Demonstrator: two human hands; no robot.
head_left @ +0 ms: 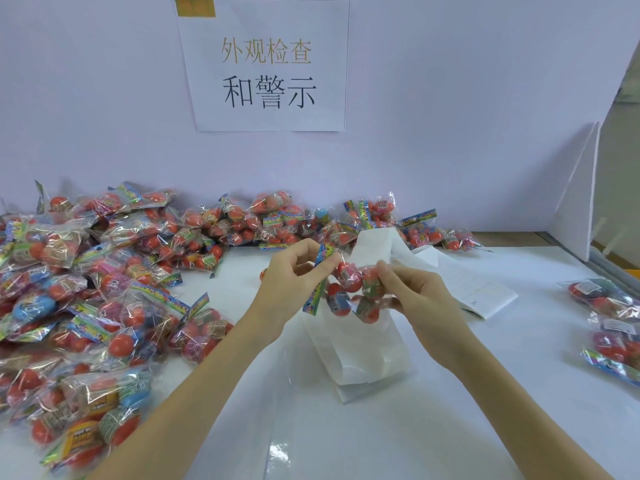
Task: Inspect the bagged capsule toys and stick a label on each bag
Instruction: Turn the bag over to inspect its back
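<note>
Both hands, left hand [294,271] and right hand [415,289], pinch bag [349,289], header strip leftward

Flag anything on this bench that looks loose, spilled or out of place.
One oddity: a small orange capsule seems to lie loose on the white table, just behind the left hand, outside any bag. It is mostly hidden, so I cannot be sure. Both hands hold one bag; nothing looks spilled.

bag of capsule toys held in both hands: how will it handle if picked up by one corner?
The bag of capsule toys is thin crinkly film, so it will probably sag and swing. The round capsules inside look loose and may shift toward the low end. The glossy film looks slippery; the left hand has its grip near the printed header strip, likely the firmer hold.
</note>
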